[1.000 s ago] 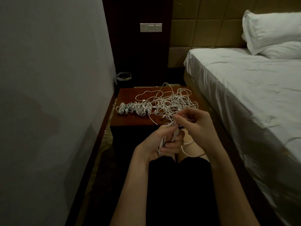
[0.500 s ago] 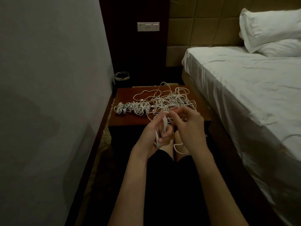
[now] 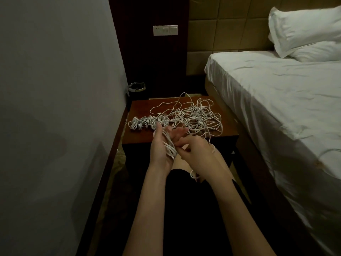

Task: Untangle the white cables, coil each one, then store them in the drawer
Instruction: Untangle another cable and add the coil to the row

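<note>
A loose tangle of white cables (image 3: 195, 117) lies on the right half of the brown bedside table (image 3: 219, 132). Several coiled white cables (image 3: 147, 123) sit in a row on its left half. My left hand (image 3: 162, 145) is held palm up over the table's front edge, fingers stretched out, with loops of a white cable (image 3: 168, 145) wound round the palm. My right hand (image 3: 195, 150) is beside it, fingers curled and pinching the same cable. A free end (image 3: 193, 174) hangs below my right wrist. No drawer is visible.
A grey wall (image 3: 55, 108) runs close along the left. A bed with a white sheet (image 3: 276, 108) and pillows (image 3: 304, 32) fills the right. A small round bin (image 3: 137, 87) stands behind the table, below a wall switch plate (image 3: 165, 30).
Both hands have risen towards the table's front edge. My left hand's fingers have straightened, with more cable wound round the palm, and the hanging end has grown shorter.
</note>
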### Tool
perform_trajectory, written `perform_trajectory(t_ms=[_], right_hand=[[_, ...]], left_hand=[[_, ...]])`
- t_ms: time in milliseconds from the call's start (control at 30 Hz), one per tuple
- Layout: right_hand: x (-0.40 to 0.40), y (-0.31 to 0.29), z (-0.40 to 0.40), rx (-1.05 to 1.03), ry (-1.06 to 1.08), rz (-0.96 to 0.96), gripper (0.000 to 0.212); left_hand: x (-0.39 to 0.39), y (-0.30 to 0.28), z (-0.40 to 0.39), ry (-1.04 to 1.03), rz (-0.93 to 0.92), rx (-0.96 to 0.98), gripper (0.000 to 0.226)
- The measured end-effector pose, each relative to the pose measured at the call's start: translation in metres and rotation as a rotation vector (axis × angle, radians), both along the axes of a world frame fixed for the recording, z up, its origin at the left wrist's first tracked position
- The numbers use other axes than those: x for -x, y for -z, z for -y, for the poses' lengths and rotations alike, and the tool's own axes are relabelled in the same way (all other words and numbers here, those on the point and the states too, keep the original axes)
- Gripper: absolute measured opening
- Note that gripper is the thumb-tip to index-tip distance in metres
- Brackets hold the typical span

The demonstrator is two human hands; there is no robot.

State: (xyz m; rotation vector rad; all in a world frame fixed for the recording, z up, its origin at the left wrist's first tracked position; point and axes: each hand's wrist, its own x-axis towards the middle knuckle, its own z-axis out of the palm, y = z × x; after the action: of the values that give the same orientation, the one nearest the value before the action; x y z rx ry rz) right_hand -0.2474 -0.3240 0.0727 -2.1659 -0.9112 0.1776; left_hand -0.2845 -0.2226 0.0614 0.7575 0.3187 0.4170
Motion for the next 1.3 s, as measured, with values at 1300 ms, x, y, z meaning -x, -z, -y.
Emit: perform_trajectory(t_ms=[1300], right_hand=[[-0.02, -0.006, 0.031, -0.159, -0.198, -0.082, 0.016]], left_hand=[[0.011, 0.008, 0.009, 0.803, -0.186, -0.156, 0.078]])
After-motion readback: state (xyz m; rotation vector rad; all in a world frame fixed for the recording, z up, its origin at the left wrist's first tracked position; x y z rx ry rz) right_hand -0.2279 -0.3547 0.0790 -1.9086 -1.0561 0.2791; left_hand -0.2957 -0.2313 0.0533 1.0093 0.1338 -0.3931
